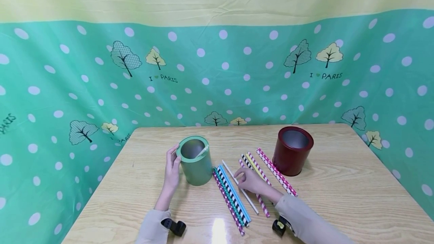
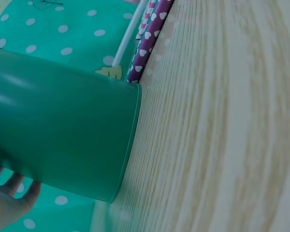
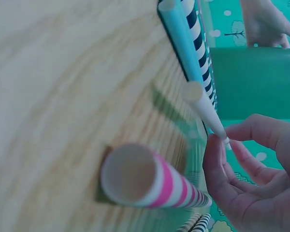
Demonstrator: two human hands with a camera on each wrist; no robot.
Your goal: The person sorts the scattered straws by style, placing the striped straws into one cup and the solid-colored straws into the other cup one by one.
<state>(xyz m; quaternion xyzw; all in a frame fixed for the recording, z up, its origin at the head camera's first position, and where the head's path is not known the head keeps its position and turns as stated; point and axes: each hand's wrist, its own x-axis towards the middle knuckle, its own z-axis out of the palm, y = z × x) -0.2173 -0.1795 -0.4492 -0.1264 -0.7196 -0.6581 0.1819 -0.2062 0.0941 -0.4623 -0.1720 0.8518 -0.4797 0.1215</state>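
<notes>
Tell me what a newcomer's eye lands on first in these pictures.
First the green can, upright left of centre on the wooden table with a white straw end leaning out of it, the left hand resting against its side. Next the patterned paper straws fanned out beside it, where the right hand pinches a plain white straw. Behind them stands a dark red can.

Green cup (image 2: 63, 125) filling the left half, seen from the side, standing on a pale wooden table (image 2: 222, 135). Left hand (image 2: 7, 198) at the bottom left corner, fingertips against the cup's wall. Straws (image 2: 147, 38) lying on the table just past the cup's base: a purple one with white hearts, a pink-and-white one beside it, a plain white one next to those. Teal cloth (image 2: 77, 29) with white dots beyond, a small yellow tree printed on it.
</notes>
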